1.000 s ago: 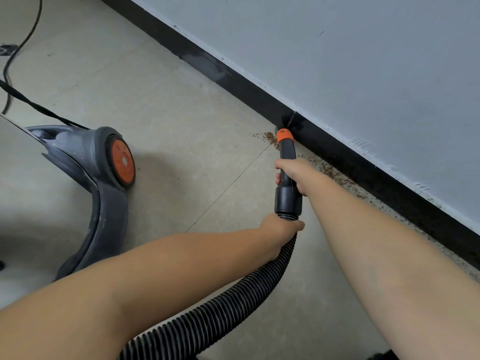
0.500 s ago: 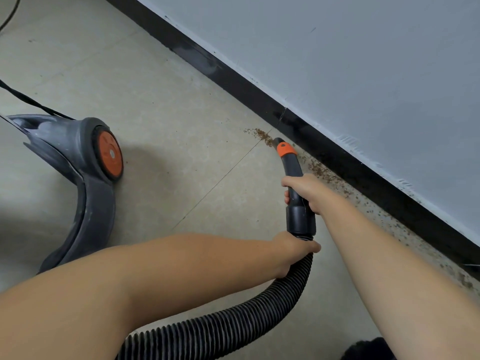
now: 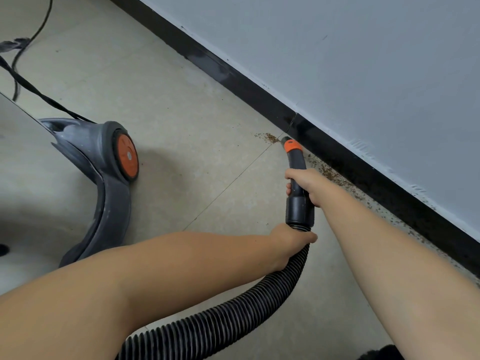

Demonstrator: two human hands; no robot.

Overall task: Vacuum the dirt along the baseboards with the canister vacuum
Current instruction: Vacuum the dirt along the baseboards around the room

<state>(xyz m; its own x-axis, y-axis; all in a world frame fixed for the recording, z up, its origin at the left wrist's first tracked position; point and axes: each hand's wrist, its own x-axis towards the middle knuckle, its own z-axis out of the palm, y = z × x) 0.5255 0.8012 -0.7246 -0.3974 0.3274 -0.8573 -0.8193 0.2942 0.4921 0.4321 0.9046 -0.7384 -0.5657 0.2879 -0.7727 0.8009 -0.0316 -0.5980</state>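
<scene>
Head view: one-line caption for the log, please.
Both hands, right hand and left hand, steer black orange-tipped nozzle at brown dirt beside black baseboard.

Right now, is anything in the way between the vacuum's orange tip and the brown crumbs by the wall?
Nothing visible is. The nozzle points at the small dirt pile with only bare floor between. The right hand grips the tube and the left hand holds the hose, both behind the tip.
</scene>
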